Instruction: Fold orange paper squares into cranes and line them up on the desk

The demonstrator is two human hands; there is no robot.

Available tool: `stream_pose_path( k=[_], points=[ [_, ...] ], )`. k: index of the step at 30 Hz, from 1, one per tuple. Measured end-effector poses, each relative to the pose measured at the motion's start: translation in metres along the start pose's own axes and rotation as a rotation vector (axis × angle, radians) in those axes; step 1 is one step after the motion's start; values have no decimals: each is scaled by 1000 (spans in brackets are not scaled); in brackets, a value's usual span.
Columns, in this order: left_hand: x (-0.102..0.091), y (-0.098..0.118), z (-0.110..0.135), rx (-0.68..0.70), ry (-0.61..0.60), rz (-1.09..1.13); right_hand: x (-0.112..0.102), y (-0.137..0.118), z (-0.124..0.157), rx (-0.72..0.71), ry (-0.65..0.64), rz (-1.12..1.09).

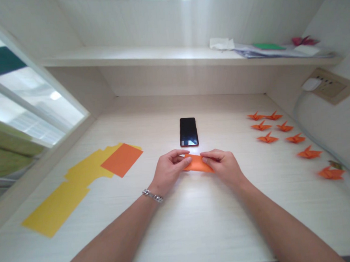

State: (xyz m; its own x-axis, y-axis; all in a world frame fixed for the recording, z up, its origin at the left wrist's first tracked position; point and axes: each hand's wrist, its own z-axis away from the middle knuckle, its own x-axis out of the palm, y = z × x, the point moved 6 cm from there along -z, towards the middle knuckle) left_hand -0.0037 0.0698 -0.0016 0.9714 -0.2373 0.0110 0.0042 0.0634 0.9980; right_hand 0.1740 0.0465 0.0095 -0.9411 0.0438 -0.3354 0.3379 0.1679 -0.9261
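A folded piece of orange paper (197, 164) lies low over the middle of the pale wooden desk (180, 225). My left hand (169, 170) pinches its left end with thumb and fingers. My right hand (223, 165) pinches its right end the same way. A metal bracelet sits on my left wrist. Just beyond the paper lies a black phone (188, 131), screen up and dark.
Flat orange (122, 159) and yellow (68, 191) paper sheets lie at the left. Several folded orange paper figures (284, 134) stand in rows at the right. A shelf (188, 55) above holds papers and a tissue. A wall socket with a white plug (323, 85) is at the right.
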Motion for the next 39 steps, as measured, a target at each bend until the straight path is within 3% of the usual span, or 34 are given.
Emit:
stream_pose_path(
  k=[13, 23, 31, 39],
  points=[
    [-1, -3, -1, -3, -12, -28, 0, -1, -1, -20, -12, 14],
    [2, 4, 1, 86, -35, -203, 1, -3, 0, -42, -41, 57],
    [-4, 5, 0, 114, 6, -230, -3, 2, -2, 44, -26, 42],
    [3, 14, 5, 143, -45, -390, 1, -2, -1, -14, -60, 37]
  ],
)
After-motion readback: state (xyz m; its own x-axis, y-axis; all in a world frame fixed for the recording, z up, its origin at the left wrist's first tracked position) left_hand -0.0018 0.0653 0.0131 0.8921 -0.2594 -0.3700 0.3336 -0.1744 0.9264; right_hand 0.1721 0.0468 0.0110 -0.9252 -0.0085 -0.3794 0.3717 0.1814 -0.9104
